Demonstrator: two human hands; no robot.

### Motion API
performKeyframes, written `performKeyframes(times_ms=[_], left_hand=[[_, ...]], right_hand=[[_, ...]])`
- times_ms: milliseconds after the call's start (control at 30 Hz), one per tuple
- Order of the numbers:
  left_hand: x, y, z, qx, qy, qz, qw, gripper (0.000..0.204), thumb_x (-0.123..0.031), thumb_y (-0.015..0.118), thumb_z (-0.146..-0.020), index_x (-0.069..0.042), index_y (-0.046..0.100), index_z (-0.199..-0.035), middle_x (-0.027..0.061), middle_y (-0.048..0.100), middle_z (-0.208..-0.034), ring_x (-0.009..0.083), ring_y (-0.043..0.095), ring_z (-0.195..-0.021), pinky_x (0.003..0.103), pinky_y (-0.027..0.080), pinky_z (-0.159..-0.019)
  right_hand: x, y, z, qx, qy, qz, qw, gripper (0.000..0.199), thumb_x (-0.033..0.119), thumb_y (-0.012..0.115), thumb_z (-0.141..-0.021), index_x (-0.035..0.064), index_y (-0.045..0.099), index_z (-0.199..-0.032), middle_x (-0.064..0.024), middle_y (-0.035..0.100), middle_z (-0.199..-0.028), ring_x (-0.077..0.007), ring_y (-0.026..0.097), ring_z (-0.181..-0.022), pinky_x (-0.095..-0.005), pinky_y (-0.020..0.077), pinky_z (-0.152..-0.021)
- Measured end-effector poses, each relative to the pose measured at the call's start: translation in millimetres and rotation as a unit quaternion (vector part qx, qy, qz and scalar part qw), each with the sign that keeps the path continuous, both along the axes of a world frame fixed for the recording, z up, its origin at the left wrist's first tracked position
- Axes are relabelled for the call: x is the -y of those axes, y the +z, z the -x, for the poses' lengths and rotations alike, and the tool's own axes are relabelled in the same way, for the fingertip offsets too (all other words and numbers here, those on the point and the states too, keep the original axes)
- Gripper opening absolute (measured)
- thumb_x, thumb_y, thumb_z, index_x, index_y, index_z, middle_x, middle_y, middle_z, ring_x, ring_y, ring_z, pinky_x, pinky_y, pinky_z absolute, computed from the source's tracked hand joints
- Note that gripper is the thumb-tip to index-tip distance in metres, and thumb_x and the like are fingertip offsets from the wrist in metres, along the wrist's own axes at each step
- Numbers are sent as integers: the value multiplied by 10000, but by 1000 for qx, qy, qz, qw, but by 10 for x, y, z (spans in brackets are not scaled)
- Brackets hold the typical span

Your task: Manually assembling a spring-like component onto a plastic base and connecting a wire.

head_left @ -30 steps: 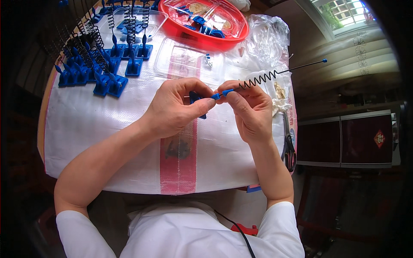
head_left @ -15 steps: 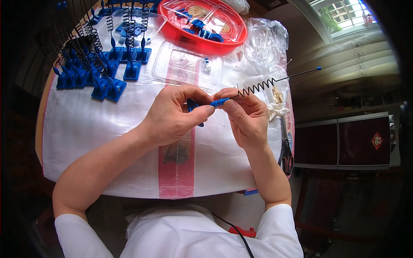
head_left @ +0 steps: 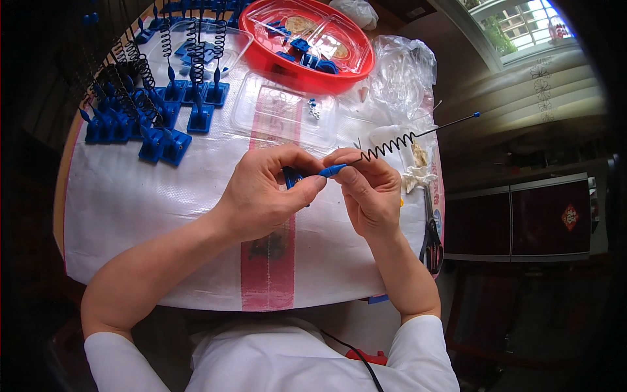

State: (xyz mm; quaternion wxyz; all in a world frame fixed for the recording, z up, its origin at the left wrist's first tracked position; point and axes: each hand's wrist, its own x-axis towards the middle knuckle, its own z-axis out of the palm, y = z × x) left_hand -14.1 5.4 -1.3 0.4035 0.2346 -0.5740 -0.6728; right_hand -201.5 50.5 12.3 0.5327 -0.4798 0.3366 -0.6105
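At frame centre, the left hand (head_left: 268, 189) gripped the base (head_left: 291, 176) and the right hand (head_left: 369, 191) pinched the joint (head_left: 334, 170), beside the coil (head_left: 388, 146). All three seemed light, base stiff, coil springy; the joint appeared the best hold
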Motion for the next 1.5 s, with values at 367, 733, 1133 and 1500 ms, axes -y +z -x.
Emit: performKeyframes(times_ms=[367, 733, 1133, 1500], left_hand=[[-4, 29, -15, 9, 0, 2, 1000, 171, -90, 667, -885, 26, 694, -1008, 56, 684, -844, 92, 617, -771, 246, 507, -703], [-5, 37, -4, 1, 3, 17, 1000, 160, -82, 662, -892, 26, 688, -1006, 64, 678, -862, 104, 625, -774, 255, 516, -704], [-8, 37, -4, -5, -1, 2, 1000, 153, -72, 664, -890, 31, 683, -1002, 57, 665, -849, 95, 614, -761, 249, 513, -693], [-8, 40, -8, 1, 3, 11, 1000, 152, -74, 664, -890, 30, 685, -999, 61, 675, -845, 98, 622, -755, 250, 517, -686]], right_hand=[[6, -22, 0, 7, 7, 6, 1000, 182, -33, 676, -891, -26, 684, -1073, -132, 685, -1064, -173, 637, -979, -308, 518, -873], [3, -20, 16, -10, 14, 18, 1000, 167, 6, 665, -907, -35, 673, -1069, -197, 646, -1084, -243, 629, -1025, -326, 508, -904], [-1, -21, 11, -10, 8, 12, 1000, 157, 6, 663, -909, -60, 667, -1051, -195, 647, -1072, -236, 632, -1007, -332, 504, -909], [-5, -22, 18, -15, 14, 16, 1000, 155, 5, 658, -912, -48, 668, -1057, -197, 646, -1080, -232, 626, -1014, -329, 498, -909]])
